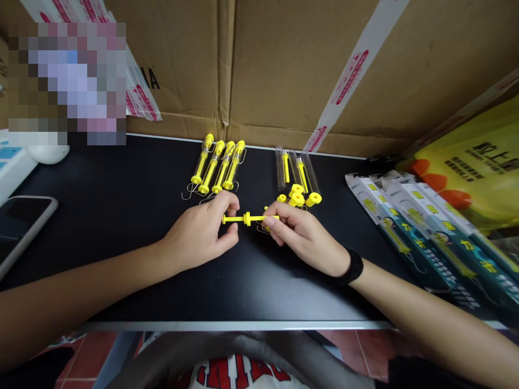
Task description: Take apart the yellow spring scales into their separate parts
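A thin yellow plastic rod with a small collar at its middle lies level between my two hands. My left hand pinches its left end with thumb and fingertips. My right hand pinches the right end, a black band on that wrist. Both hands rest low over the black tabletop. Just behind the left hand lie several finished yellow spring scales in a row, hooks toward me. Behind the right hand are clear tubes with yellow inserts and loose yellow caps.
Printed packaging sleeves fan out at the right, beside a yellow bag. A phone lies at the left edge, with a white device behind it. Cardboard boxes wall off the back of the table.
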A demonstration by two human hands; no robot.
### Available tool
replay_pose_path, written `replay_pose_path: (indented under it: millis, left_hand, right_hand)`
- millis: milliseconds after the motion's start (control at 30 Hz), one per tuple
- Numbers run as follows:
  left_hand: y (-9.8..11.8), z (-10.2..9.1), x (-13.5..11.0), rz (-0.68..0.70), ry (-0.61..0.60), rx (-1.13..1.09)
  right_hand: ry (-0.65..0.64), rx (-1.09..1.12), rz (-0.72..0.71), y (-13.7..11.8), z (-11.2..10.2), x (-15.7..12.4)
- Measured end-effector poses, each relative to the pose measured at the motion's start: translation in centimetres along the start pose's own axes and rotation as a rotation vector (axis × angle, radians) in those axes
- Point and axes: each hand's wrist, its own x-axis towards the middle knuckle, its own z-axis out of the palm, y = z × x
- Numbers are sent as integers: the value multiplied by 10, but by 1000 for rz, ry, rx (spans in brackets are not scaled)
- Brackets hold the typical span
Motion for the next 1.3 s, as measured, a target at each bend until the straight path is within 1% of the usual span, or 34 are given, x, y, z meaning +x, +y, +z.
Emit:
replay_pose_path:
  millis: [100, 200, 267, 333, 433, 500, 600, 667, 733, 800, 900, 1067, 1200, 1300]
  left_hand:
    - [-1, 0, 0, 75, -29, 96]
    - [1, 1, 0, 161, -77, 151]
    - [2, 2, -1, 192, -128, 180]
    - [3, 2, -1, 200, -175, 193]
    - [1, 3, -1, 187, -206, 186]
    - [0, 3, -1, 179, -190, 192]
    - [-3, 1, 0, 143, -120, 225]
    - [-4, -2, 2, 104, -68, 239]
    - [-4, -4, 3, 67, -30, 242]
    - [-4, -5, 5, 46, -17, 242]
    - [-4, -5, 5, 33, -35, 242]
    - [-5, -3, 4, 58, -106, 213]
    - [-5, 0, 2, 79, -97, 209]
    - [-6, 0, 2, 96, -89, 210]
  right_hand:
    - [31, -158, -52, -4, 1, -4]
    - [78, -318, -190, -6, 6, -8]
    - [71, -351, -305, -5, 9, -8]
    - [38, -353, -365, -3, 11, -7]
    - [23, -365, -362, 0, 9, -5]
    - [31, -398, -361, 0, 4, -3]
    - [64, -543, -364, -1, -8, 0]
    - [110, -650, -334, -1, -18, 2]
    - [132, -699, -288, 2, -26, 5]
    - [132, -713, -246, 6, -31, 8]
    - [127, -742, -206, 11, -33, 10]
    - [95, -786, -210, 11, -29, 10]
    - [131, -774, -245, 17, -29, 15]
    - [135, -789, -246, 24, -30, 28]
